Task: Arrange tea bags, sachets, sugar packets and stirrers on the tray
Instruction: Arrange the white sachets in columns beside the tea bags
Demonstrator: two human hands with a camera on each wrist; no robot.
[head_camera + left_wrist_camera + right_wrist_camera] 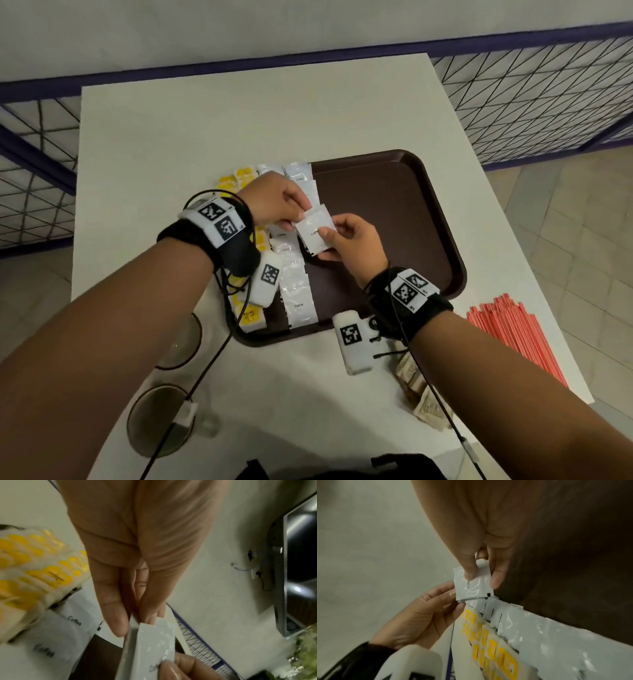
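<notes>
A small stack of white coffee sachets point(313, 229), pinched between the left hand point(274, 202) and the right hand point(352, 240) above the tray point(394, 205) near its left edge, is best separated singly and laid beside the sachet column point(298, 291).

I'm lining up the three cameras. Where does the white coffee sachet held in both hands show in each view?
Head: white coffee sachet at centre, over the brown plastic tray.
Left wrist: bottom centre, edge-on.
Right wrist: centre.
Shared landmark: yellow-printed sugar packets.
</notes>
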